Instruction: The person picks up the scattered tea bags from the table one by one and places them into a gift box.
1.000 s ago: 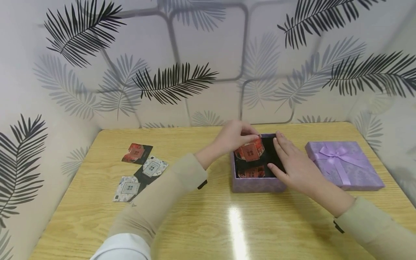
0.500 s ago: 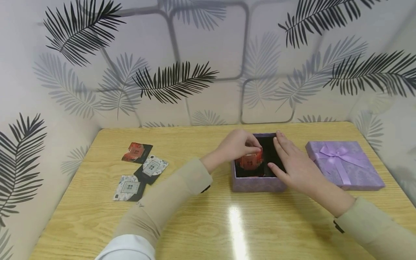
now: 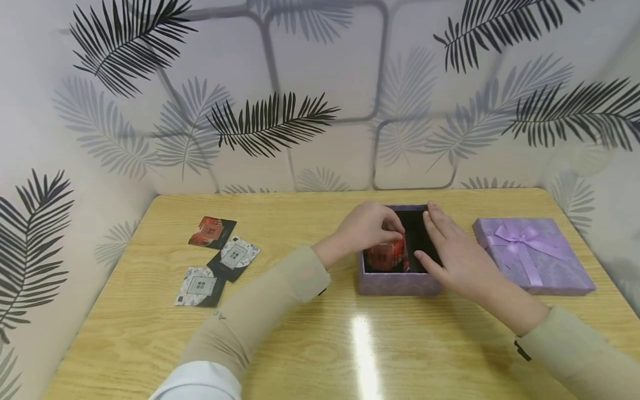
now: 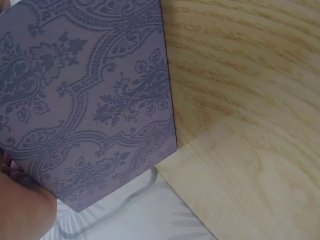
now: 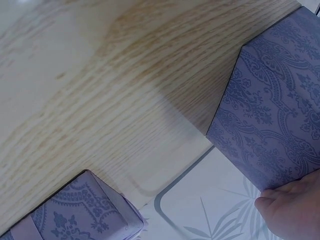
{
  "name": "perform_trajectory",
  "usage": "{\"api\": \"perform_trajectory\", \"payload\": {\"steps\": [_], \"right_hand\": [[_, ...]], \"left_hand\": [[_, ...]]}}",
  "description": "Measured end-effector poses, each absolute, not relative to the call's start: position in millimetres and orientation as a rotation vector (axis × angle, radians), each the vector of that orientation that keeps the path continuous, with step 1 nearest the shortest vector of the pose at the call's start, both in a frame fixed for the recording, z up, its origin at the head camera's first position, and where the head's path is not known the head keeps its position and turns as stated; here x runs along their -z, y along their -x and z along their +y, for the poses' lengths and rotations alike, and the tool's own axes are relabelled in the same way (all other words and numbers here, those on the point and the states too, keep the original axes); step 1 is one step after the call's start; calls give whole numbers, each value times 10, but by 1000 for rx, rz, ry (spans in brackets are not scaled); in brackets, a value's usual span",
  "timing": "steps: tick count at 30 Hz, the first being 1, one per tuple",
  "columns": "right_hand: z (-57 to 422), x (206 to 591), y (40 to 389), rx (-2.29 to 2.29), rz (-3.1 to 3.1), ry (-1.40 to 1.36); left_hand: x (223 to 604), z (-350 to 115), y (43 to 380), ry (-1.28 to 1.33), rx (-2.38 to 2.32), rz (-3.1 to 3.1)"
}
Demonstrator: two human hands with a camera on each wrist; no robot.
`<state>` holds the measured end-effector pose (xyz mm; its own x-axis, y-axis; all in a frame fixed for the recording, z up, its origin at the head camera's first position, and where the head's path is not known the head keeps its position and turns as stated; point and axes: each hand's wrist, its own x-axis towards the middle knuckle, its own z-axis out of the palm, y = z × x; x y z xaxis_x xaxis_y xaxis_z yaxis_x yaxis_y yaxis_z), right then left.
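Observation:
A purple patterned gift box with a black inside stands uncovered on the table. My left hand reaches over its left side and pinches the top edge of a red-and-black flat packet inside the box. The packet's upper part is hidden by the fingers. My right hand rests on the box's right wall, fingers straight along the rim and thumb over the inside. In the left wrist view, part of the left hand shows at the box's edge; in the right wrist view, the right hand touches the rim.
The purple lid with a ribbon bow lies right of the box. On the left lie a red-and-black packet and two white-and-black packets, the upper one overlapping the lower one. A patterned wall backs the wooden table.
My left hand has moved slightly down and right, lowering the red-and-black packet deeper into the box. My right hand stays on the right wall.

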<state>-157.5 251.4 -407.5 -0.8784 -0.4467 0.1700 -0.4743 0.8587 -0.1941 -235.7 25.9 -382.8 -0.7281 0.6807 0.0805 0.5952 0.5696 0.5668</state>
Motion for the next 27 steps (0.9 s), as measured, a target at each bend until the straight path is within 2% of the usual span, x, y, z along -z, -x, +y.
{"api": "perform_trajectory", "payload": {"steps": [9,27], "right_hand": [[2504,4052,1583,-350,-2911,-719],[2488,4059,1563,-357,-2939,-707]], "left_hand": [[3817,222,2351,-1085,-907,2668],[3778,-59,2388,-929,-1341,2455]]}}
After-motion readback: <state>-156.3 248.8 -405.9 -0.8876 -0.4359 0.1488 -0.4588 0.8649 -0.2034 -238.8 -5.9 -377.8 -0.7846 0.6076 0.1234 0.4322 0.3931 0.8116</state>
